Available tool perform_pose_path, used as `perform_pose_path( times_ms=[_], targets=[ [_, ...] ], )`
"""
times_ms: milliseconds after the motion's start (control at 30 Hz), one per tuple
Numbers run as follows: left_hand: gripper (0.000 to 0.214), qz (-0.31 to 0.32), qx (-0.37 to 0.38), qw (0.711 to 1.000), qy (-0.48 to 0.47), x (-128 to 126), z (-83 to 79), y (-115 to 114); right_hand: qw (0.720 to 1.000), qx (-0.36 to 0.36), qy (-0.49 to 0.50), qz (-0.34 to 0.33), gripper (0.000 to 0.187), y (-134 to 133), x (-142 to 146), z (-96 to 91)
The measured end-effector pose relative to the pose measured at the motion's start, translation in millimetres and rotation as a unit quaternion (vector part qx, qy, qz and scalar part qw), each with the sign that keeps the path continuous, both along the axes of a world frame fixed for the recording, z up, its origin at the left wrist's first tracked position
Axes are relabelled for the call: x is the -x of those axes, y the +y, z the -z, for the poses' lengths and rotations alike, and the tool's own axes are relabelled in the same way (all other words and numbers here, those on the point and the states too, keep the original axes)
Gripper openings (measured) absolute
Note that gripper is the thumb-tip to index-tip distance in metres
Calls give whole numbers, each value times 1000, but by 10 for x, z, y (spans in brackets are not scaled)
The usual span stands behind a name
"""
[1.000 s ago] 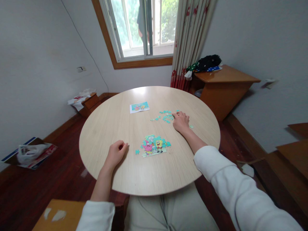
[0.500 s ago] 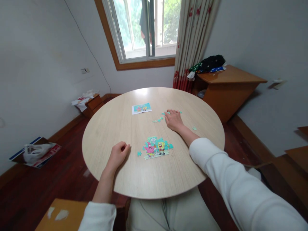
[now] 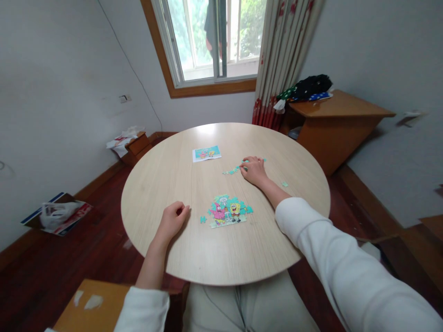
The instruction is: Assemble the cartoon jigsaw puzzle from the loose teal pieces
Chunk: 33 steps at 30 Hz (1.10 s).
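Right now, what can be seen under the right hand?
Puzzle pieces lead up to the left edge of the right hand, and a little teal shows just beyond it. What lies directly under the hand is covered, so I cannot count any pieces there.

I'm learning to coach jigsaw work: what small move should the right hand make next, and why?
Probably pinch one of the small, flat, turquoise loose puzzle pieces: the bare right hand is bent over that cluster, and the flat, cartoon-printed, partly joined puzzle has a jagged, unfinished upper edge. Whether the hand already holds a piece can't be seen.
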<state>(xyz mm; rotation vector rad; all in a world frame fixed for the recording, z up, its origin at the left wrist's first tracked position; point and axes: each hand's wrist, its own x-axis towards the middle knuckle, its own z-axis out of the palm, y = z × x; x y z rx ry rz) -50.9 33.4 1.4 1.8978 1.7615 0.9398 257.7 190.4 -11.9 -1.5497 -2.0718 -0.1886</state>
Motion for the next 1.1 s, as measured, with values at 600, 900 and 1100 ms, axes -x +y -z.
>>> perform_pose_path(
  times_ms=[600,900,1100],
  targets=[
    [32,2,7,1000,2,-13,-36,-13,994,51,99,-13,14,71,-37,37],
    [32,5,2,1000,-1,-6,-19,-10,992,61,108,-17,12,109,-51,65],
    [31,11,1,1000,4,9,-14,-2,993,57,97,-21,13,132,-64,74]
  ],
)
